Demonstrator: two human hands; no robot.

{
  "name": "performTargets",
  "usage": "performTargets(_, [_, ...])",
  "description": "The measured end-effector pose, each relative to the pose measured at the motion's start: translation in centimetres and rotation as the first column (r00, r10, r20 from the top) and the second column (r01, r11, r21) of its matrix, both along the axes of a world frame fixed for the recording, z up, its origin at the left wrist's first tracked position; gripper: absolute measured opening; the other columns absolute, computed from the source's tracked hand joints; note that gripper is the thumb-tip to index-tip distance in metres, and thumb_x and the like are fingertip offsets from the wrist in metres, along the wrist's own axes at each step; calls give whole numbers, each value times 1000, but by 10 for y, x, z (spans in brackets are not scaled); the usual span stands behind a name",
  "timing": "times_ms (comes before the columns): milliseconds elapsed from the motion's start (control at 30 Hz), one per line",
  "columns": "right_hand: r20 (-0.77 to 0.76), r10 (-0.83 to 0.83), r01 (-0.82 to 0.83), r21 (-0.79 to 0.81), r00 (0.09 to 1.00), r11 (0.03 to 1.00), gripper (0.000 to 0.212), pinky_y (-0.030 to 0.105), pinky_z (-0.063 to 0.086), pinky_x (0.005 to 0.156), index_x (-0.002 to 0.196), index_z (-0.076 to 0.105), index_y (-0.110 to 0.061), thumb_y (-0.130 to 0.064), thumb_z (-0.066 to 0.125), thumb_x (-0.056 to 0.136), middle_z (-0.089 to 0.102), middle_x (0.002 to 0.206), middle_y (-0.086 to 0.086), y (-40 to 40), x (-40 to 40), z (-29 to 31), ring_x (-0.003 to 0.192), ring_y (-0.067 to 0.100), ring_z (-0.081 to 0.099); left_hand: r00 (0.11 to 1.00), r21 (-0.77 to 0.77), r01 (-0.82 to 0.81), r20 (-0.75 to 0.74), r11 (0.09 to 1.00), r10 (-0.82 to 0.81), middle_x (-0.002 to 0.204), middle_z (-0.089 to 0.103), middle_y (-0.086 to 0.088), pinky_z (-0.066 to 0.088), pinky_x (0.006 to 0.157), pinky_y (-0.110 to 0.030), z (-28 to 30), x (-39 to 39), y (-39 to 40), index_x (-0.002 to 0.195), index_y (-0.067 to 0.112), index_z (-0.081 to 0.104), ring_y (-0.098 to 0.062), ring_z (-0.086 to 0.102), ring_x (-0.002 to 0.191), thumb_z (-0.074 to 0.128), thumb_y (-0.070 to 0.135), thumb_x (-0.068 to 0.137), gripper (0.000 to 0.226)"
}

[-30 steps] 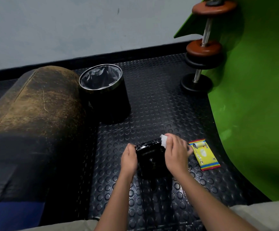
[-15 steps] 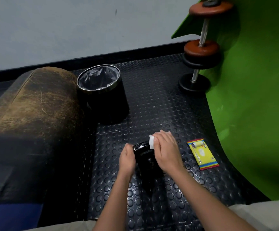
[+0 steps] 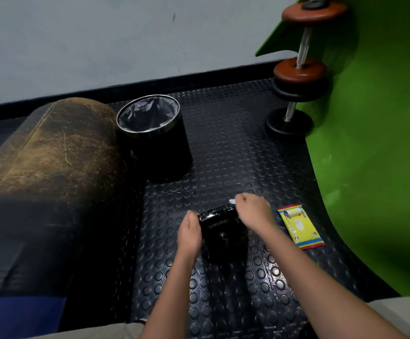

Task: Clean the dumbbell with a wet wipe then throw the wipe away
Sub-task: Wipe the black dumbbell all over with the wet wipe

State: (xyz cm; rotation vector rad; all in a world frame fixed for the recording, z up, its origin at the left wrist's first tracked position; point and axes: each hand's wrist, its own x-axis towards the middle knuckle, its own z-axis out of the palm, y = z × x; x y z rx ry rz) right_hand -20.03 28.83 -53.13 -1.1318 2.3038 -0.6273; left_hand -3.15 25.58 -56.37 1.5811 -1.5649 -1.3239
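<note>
Since the earlier frames the right hand (image 3: pixel 254 211) has slid from the near side of the dumbbell's top to its far right edge, so more of the black plate shows in front of it. That hand's grip is curled around the wet wipe (image 3: pixel 232 201), of which only a small white corner pokes out to the left of the knuckles, right at the upper rim of the dumbbell (image 3: pixel 221 231). The dumbbell stands on end on the studded black floor mat (image 3: pixel 223 152), its glossy round plate facing up and lying between the two hands. The left hand (image 3: pixel 190 232) has kept its place against the plate's left side, fingers bent over the rim and steadying it; its grip is closed on the dumbbell.

Just to the right of the right wrist, apart from it, a yellow wipe packet (image 3: pixel 299 226) lies flat on the mat. Farther back and to the left stands a black bin (image 3: pixel 157 140) with a metal rim and a grey liner, well apart from the hands. A worn brown padded roll (image 3: pixel 52 152) lies along the left. At the upper right a second dumbbell (image 3: pixel 299 67) with brown plates stands upright beside a curved green sheet (image 3: pixel 375 152).
</note>
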Motion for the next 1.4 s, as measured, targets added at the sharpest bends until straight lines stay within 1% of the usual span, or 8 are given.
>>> performTargets(200, [-367,386,-385,80,846,920,53,40,19,117,66,60,-16,-33,21,98,64,71,2,-14,28,11,78,21,59,1000,-3,-7,24,1000,7,75,47,-2,36,64,-33,-5,0,-3,77,16,46,-16,43,71,24,33,104,39])
performTargets(300, [-301,478,-473,96,825,876,50,38,36,101,59,52,-17,-34,26,98,59,64,1,-16,18,18,74,24,55,1000,-4,5,26,1000,-5,75,46,-2,36,64,-33,-3,0,-3,77,16,45,-16,43,72,24,32,104,37])
performTargets(467, [-59,430,-411,202,901,889,43,33,30,78,60,41,-16,-39,32,96,49,62,0,-20,-25,14,75,22,51,1000,15,15,20,1000,-15,79,54,-1,41,67,-31,-4,1,-1,83,10,54,-14,49,75,22,36,105,47])
performTargets(667, [66,566,-537,423,822,730,26,34,38,79,83,55,-17,-29,35,96,59,121,11,-48,4,39,100,28,52,999,-3,15,35,1000,-15,79,51,-1,39,68,-33,-3,1,-2,82,8,51,-15,47,75,22,36,104,46])
performTargets(900, [330,571,-655,479,752,585,22,34,40,67,68,51,-18,-21,41,87,57,87,6,-64,4,37,72,21,48,999,-16,14,39,1000,-13,79,53,-2,40,68,-35,-3,1,-3,89,-2,50,-16,48,75,24,33,105,46])
performTargets(1033, [346,536,-637,473,770,609,23,32,37,59,77,61,-13,-21,42,89,53,78,1,-55,-24,41,65,19,44,999,-16,7,50,1000,-7,75,50,-1,39,66,-34,-2,0,-1,77,13,46,-15,46,71,23,33,103,40])
performTargets(1267, [41,671,-603,483,740,635,41,33,40,84,120,62,-9,-28,32,100,58,130,13,-54,33,49,105,26,56,999,-41,17,42,999,-16,75,44,1,35,64,-34,0,2,0,77,10,42,-14,40,72,28,27,103,34])
performTargets(1400, [77,613,-580,432,786,690,35,34,41,77,79,57,-16,-38,36,96,61,114,11,-51,16,44,92,24,55,999,9,5,53,1000,-5,77,52,0,39,66,-34,-1,1,-2,84,4,50,-15,46,73,27,31,103,41])
